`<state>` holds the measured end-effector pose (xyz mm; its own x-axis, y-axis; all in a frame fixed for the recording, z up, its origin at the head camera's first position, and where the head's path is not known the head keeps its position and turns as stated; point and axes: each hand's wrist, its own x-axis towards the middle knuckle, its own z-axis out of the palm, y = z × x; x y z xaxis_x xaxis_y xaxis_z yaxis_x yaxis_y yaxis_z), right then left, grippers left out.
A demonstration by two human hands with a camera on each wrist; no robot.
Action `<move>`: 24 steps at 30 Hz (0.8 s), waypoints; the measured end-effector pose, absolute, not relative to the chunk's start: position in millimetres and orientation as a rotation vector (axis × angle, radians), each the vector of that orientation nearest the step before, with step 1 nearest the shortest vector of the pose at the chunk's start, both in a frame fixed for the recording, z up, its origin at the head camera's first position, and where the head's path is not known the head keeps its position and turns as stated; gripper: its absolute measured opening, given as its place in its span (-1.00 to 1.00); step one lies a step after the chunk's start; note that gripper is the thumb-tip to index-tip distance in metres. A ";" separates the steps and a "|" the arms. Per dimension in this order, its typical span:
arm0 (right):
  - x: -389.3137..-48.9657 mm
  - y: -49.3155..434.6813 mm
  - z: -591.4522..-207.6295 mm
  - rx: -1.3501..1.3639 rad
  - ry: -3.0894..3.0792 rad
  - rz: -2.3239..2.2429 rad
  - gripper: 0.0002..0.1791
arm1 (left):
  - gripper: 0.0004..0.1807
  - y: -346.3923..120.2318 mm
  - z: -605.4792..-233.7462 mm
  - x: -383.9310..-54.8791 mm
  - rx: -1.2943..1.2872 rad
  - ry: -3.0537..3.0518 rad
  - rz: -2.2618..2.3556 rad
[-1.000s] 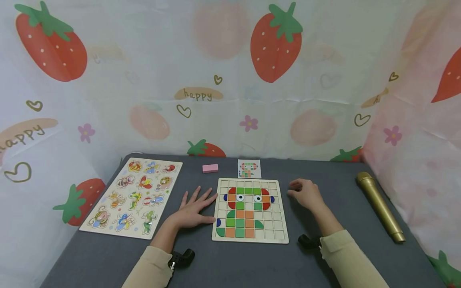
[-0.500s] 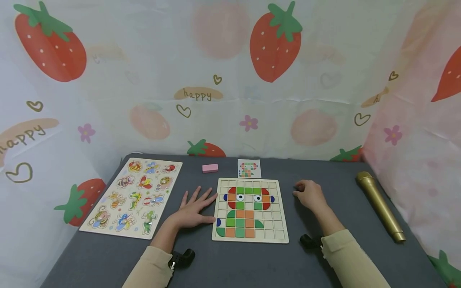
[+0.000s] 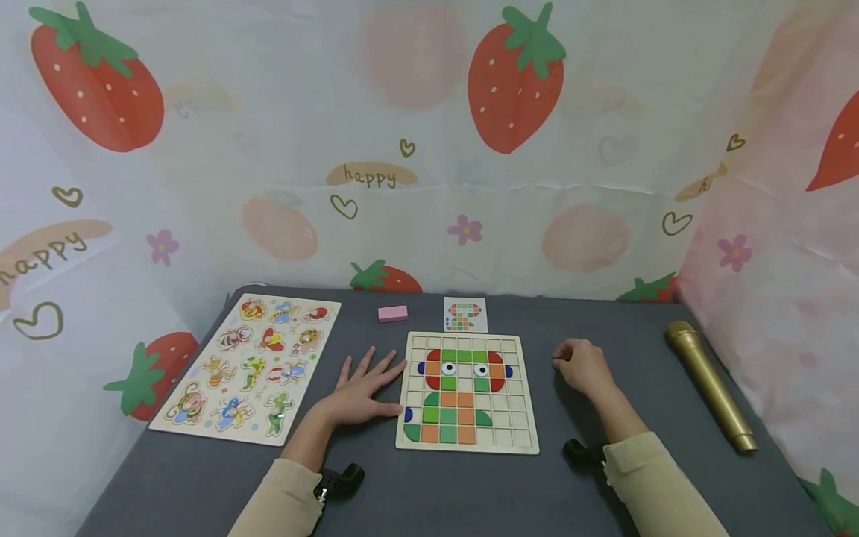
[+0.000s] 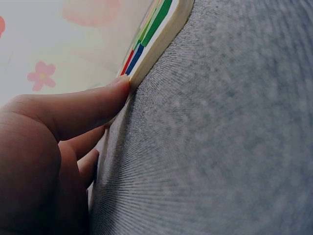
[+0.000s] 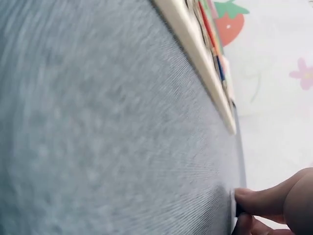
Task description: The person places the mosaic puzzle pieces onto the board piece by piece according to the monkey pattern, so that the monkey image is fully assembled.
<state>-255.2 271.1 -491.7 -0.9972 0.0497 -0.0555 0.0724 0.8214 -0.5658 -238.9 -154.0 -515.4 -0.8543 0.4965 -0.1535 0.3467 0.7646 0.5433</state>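
A wooden grid board point(image 3: 510, 432) lies on the dark table with coloured tiles point(image 3: 446, 418) in its cells. Red, green, orange and blue tiles form a figure with two round eyes. My left hand point(image 3: 356, 399) rests on the table at the board's left side, fingers spread, with the thumb tip at the board's edge, as the left wrist view also shows. Right of the board, my right hand point(image 3: 582, 367) has its fingers curled low over the cloth. In the right wrist view its thumb and finger pinch a small dark piece point(image 5: 238, 210) with a pale edge, mostly hidden.
Behind the board lie a small pattern card point(image 3: 465, 315) and a pink block point(image 3: 392, 314). An insect picture board point(image 3: 248, 365) is at the left. At the right edge lies a gold microphone point(image 3: 710, 384). A strawberry-print curtain point(image 3: 429, 224) hangs behind.
My right hand has drawn slightly to the right, away from the board, its fingers staying low. The left hand and the board stay where they were.
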 end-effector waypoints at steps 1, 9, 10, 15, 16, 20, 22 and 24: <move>-255.1 270.8 -490.6 0.095 2.956 -0.923 -0.84 | -0.07 -154.1 -515.4 -238.9 0.653 2.673 0.739; -250.8 259.9 -481.3 0.083 2.956 -0.982 -0.76 | -0.07 -154.6 -514.2 -238.1 0.646 2.669 0.738; -249.9 258.0 -480.0 0.079 2.964 -0.993 -0.76 | -0.07 -154.6 -514.0 -238.0 0.645 2.668 0.738; -244.0 248.7 -473.0 0.037 2.975 -1.069 -0.79 | -0.08 -154.5 -513.3 -237.7 0.646 2.662 0.740; -242.5 246.4 -471.4 0.029 2.971 -1.083 -0.79 | -0.08 -154.5 -513.2 -237.6 0.645 2.660 0.742; -236.7 236.6 -466.2 0.003 2.949 -1.127 -0.80 | -0.08 -154.7 -513.6 -238.0 0.644 2.661 0.739; -234.8 231.0 -464.7 -0.003 2.939 -1.142 -0.79 | -0.07 -154.7 -513.8 -238.4 0.643 2.663 0.738; -233.9 225.7 -463.9 -0.011 2.925 -1.156 -0.80 | -0.08 -154.8 -513.8 -238.8 0.645 2.664 0.741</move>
<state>-233.9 225.7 -463.9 -1.0000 -0.0054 0.0061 -0.0081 0.7300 -0.6834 -238.8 -154.8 -513.8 -0.8537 0.4943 -0.1637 0.3387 0.7659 0.5465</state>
